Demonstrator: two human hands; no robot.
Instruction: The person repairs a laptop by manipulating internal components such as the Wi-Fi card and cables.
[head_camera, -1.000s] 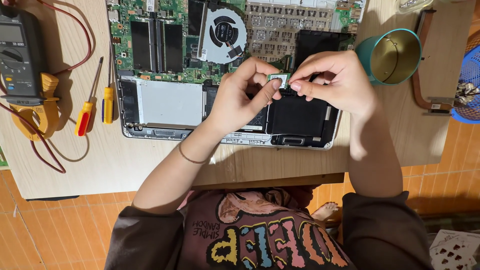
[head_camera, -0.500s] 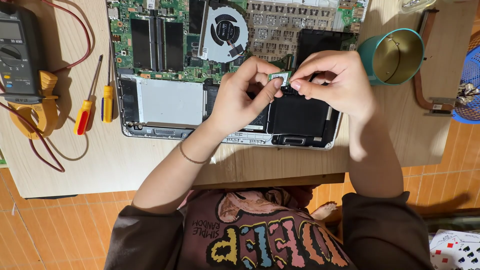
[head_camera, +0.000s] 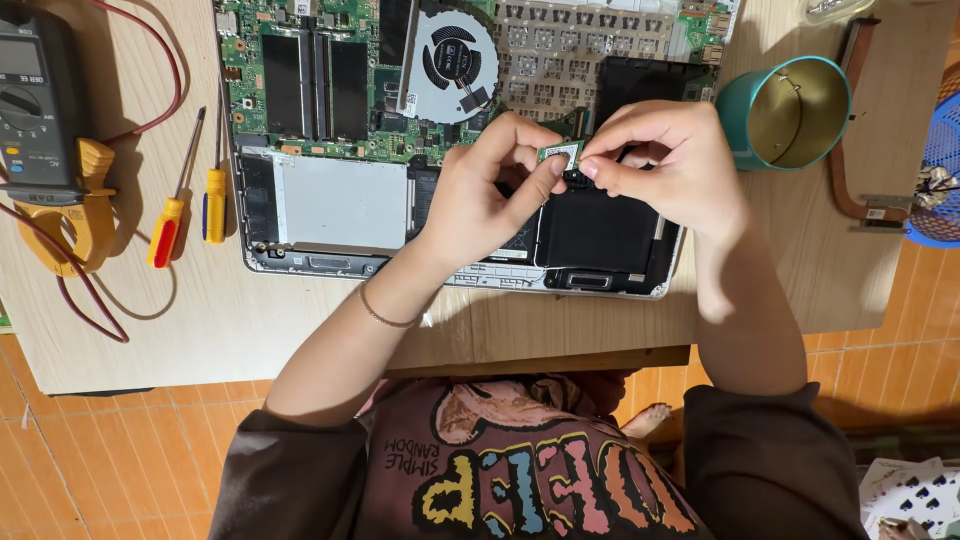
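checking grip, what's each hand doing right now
Left hand: pinched shut on the small green card.
Right hand: pinched shut on the same card.

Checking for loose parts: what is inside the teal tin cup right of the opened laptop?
The teal tin cup lies tipped with its mouth facing the camera. Its gold inner wall shows bare, crossed by a thin wire. The deepest part is in shadow, so small parts there cannot be ruled out.

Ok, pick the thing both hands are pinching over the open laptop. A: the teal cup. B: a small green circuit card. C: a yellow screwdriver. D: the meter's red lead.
B: the left hand and right hand pinch a small green circuit card between their fingertips above the open laptop.
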